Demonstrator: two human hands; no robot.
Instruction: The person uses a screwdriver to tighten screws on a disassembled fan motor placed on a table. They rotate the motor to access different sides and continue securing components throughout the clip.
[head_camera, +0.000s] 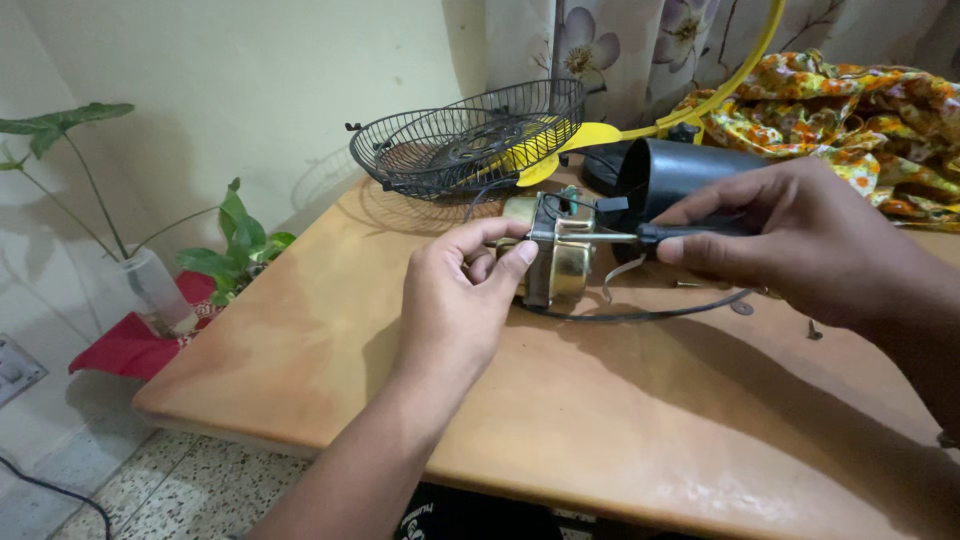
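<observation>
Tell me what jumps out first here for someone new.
Mid-table, the left hand steadies a small metal fan motor while the right hand holds a black-handled screwdriver against it. Behind them, a black wire fan guard lies on the tan wooden table, with yellow fan blades beside it.

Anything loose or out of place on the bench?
Yes: a small dark screw lies loose on the wooden table by the right hand, near the edge. The wire fan guard sits detached behind the motor.
</observation>
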